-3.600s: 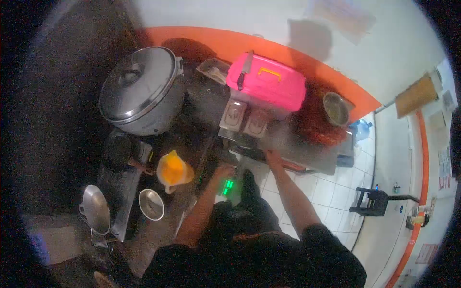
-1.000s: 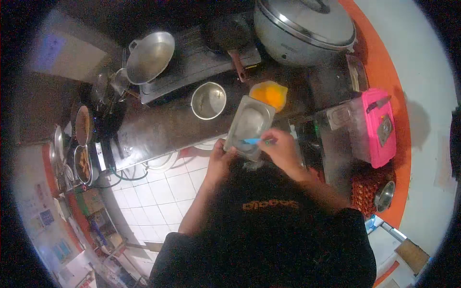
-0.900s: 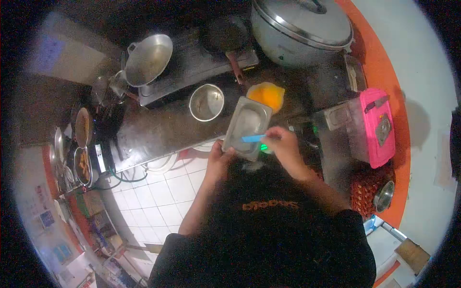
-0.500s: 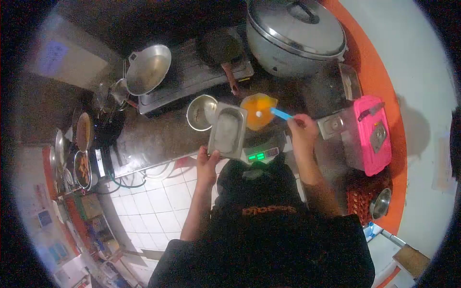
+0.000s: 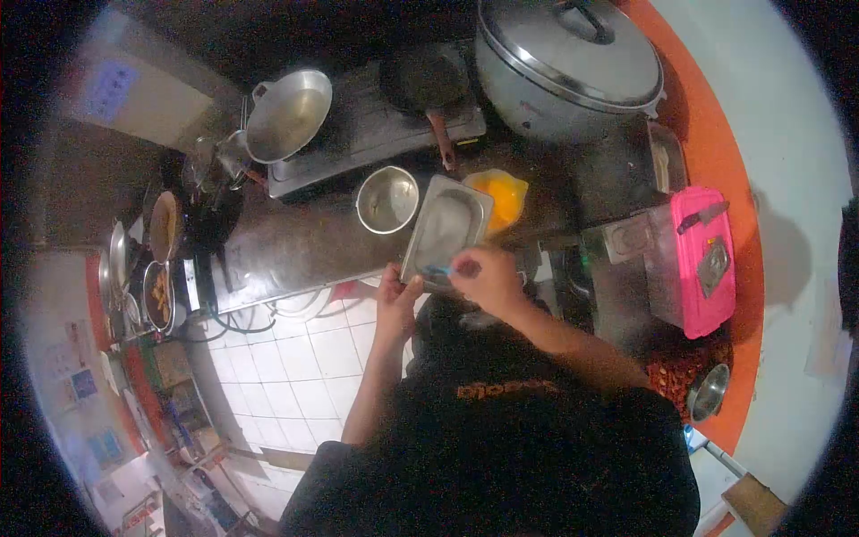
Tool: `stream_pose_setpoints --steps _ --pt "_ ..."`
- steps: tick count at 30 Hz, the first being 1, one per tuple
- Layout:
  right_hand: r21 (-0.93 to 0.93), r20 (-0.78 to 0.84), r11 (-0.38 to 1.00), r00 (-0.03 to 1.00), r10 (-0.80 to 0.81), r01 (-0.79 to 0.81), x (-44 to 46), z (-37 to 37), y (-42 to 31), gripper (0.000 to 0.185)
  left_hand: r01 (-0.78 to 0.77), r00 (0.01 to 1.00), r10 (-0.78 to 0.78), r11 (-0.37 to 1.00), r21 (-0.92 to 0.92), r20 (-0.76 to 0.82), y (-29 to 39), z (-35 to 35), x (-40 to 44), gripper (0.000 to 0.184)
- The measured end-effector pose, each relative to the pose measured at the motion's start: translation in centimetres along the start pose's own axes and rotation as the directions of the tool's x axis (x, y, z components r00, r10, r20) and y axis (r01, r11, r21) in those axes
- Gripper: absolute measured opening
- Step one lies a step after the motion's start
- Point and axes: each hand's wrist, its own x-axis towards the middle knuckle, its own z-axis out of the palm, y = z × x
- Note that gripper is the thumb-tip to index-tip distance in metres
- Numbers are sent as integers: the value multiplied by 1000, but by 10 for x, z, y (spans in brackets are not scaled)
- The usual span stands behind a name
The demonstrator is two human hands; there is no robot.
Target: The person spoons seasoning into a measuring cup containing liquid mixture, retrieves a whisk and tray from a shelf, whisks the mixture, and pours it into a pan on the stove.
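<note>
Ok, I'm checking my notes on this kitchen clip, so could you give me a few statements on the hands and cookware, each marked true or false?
1. The left hand grips the metal container. True.
2. The right hand is empty. False: it holds a blue utensil.
3. The knife lies on the pink lid. True.
4. The large pot is uncovered. False: its steel lid is on.
</note>
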Motion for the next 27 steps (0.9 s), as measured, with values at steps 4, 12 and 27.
stream_pose_setpoints --steps 4,12,27 --pt "222 -62 963 983 171 -153 6 -15 11 17 8 1000 -8 1000 12 6 -7 -4 3 20" --pt "877 -12 434 894 447 -205 18 -67 34 20 -46 995 44 999 -13 -86 -2 -9 19 19" --pt "-230 -153 938 942 -300 262 20 9 0 15 -52 999 52 997 -56 11 5 6 21 11"
